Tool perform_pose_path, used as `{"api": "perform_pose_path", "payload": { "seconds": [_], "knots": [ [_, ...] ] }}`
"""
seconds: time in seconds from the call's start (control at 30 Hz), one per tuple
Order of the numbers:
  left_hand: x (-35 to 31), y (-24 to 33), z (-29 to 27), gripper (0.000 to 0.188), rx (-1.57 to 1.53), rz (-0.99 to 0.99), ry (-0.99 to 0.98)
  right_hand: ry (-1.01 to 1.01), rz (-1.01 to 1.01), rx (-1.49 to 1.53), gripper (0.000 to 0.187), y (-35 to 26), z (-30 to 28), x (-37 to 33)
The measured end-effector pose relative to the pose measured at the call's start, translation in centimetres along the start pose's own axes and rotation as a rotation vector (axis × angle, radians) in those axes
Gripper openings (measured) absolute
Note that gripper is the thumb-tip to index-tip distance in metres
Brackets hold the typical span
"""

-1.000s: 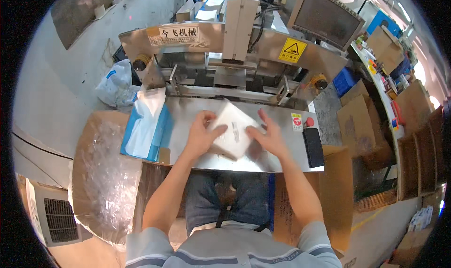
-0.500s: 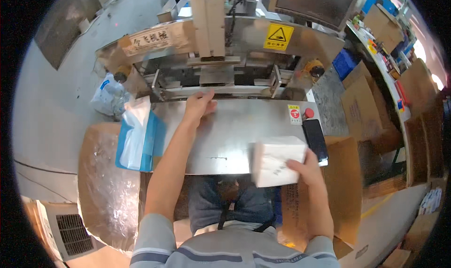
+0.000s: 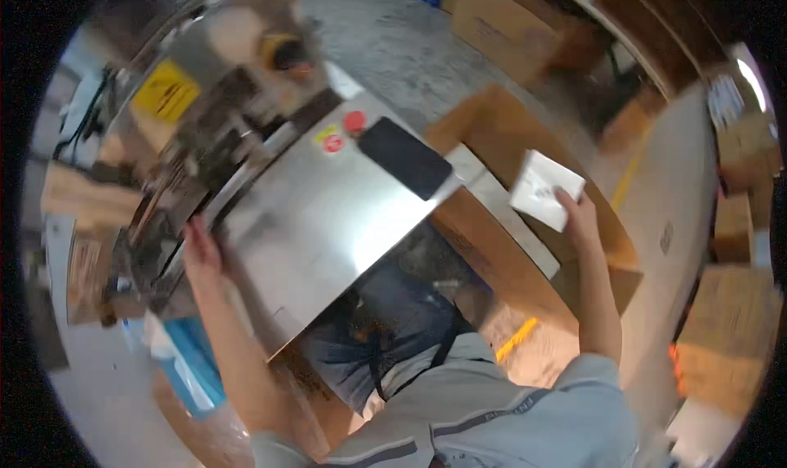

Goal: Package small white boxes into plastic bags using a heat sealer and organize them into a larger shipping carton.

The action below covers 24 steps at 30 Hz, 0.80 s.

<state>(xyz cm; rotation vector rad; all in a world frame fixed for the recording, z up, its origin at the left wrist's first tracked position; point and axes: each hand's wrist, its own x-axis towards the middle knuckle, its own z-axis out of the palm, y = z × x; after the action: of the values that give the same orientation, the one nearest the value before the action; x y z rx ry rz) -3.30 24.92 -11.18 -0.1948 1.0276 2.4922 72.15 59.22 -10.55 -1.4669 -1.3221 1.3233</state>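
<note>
Over the open cardboard box (image 3: 471, 263) on the right, my right hand (image 3: 578, 214) grips a flat white square pack (image 3: 541, 181) with small dark print, thumb on its top face. My left hand (image 3: 202, 251) is at the far left part of the shiny metal worktable (image 3: 303, 230), beside the machine's bar. Its fingers are stretched out, somewhat blurred, and nothing shows in them. A black phone (image 3: 406, 156) lies on the worktable's right end, near a red push button (image 3: 354, 122).
The machine (image 3: 238, 111) with a yellow warning sign (image 3: 166, 91) stands behind the worktable. At lower left is a blue container (image 3: 193, 361) with clear plastic. White material (image 3: 512, 218) lies in the right box. More cardboard boxes (image 3: 725, 329) stand at far right.
The view has swung to the right. My right hand has carried the white pack from the worktable's front edge out over the box. My left hand stays near the machine.
</note>
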Motion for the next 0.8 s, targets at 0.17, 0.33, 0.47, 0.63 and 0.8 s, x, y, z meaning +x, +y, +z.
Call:
{"api": "perform_pose_path", "payload": {
  "seconds": [0.17,0.33,0.47,0.63,0.8],
  "knots": [
    [0.9,1.5,-1.7,0.026,-0.042,-0.175,-0.120,0.019,0.204,0.040,0.065,10.8,-3.6,2.9],
    [-4.2,-5.8,5.3,0.020,-0.044,-0.129,0.007,0.042,0.311,0.041,0.055,17.1,-10.7,2.8],
    [-6.9,-5.3,4.8,0.018,0.246,-0.142,-0.092,-0.016,0.405,0.150,0.052,17.3,-9.1,1.6],
    [-6.1,1.4,1.6,0.018,0.533,-0.132,-0.133,0.070,0.445,-0.368,0.072,20.2,-4.6,4.6],
    [-16.8,-3.1,6.4,0.028,0.782,-0.061,-0.146,0.213,0.494,0.044,0.066,25.0,-3.8,4.4]
  ]
}}
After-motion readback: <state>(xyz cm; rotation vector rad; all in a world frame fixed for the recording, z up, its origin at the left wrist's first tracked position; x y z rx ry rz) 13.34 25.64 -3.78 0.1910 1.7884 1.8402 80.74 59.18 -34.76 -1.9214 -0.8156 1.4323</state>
